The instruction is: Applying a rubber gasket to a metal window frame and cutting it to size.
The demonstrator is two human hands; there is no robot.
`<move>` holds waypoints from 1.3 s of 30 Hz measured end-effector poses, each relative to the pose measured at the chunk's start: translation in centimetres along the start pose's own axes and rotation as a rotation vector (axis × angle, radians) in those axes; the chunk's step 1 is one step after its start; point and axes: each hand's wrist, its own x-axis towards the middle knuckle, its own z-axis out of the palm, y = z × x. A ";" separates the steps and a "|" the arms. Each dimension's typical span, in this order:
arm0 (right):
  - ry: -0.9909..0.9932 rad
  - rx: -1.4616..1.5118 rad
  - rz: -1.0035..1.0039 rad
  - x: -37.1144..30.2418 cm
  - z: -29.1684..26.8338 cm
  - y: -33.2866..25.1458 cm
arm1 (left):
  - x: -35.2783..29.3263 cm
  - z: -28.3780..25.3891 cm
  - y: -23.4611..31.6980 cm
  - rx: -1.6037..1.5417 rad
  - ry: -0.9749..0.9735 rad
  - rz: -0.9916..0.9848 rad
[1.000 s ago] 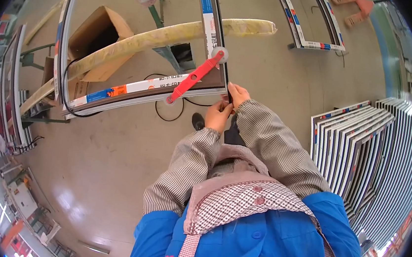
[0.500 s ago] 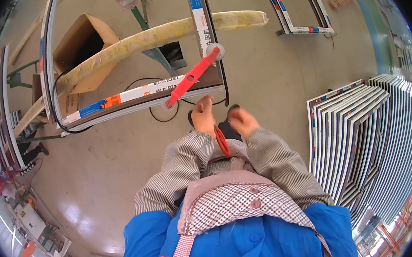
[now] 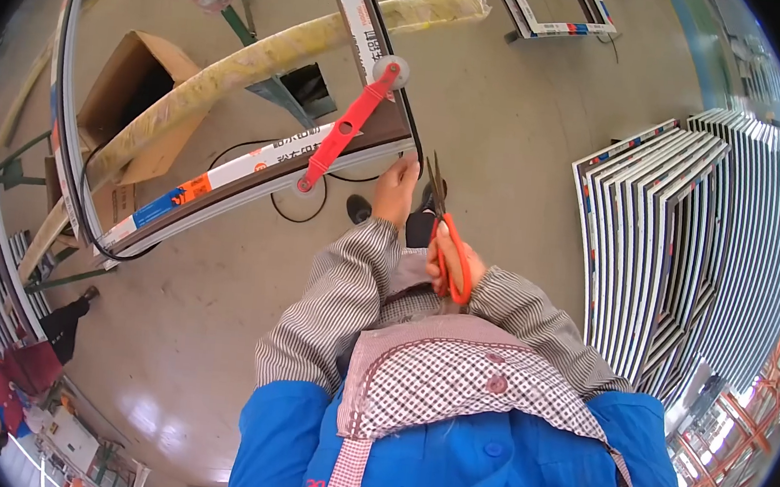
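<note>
My right hand point(image 3: 456, 261) is closed round the orange-red handles of a pair of scissors point(image 3: 444, 235). Their dark blades point away from me, slightly parted. My left hand point(image 3: 396, 191) is raised at the near right corner of a brown window frame point(image 3: 377, 137), its fingers pinched at a thin black rubber strip point(image 3: 411, 123) that runs along the frame's outer side. The fingertips partly hide the strip there. Across that corner lies a red bar tool point(image 3: 347, 129) with a round clear suction cup at its far end.
A long yellow wrapped support point(image 3: 268, 49) passes under the frame. An open cardboard box point(image 3: 155, 99) stands beyond. Many stacked frames point(image 3: 644, 240) rise at my right, and another frame point(image 3: 561, 25) lies farther off. A co-worker point(image 3: 20, 377) is at the far left.
The scissors, earlier with only their handles showing between my hands, are now in my right hand with blades pointing forward. My left hand has come up to the frame's corner and strip.
</note>
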 end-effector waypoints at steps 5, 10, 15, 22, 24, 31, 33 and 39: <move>-0.048 0.120 -0.032 -0.3 2.6 -0.6 | 0.1 0.9 1.8 -0.155 -0.043 -0.093; -0.034 0.196 -0.011 0.4 3.2 -1.1 | -0.2 1.5 1.7 -0.221 0.031 -0.159; -0.098 0.370 0.029 0.5 4.5 -1.8 | 0.1 1.6 -0.1 -0.282 0.051 -0.025; 0.031 0.310 0.016 0.8 5.6 -1.9 | 0.5 2.0 -1.1 -0.305 0.105 0.037; 0.064 0.290 -0.003 0.9 5.3 -1.8 | 0.3 2.4 -0.2 -0.171 0.157 0.034; -0.105 0.186 -0.130 0.9 4.1 -2.0 | 0.5 2.4 -0.6 -0.200 0.193 0.024; -0.174 0.178 -0.144 0.8 3.1 -2.0 | 0.5 2.7 -0.3 -0.168 0.190 0.016; -0.297 -0.080 -0.177 -0.6 -0.8 -2.7 | -0.2 3.0 -0.9 -0.355 0.198 0.039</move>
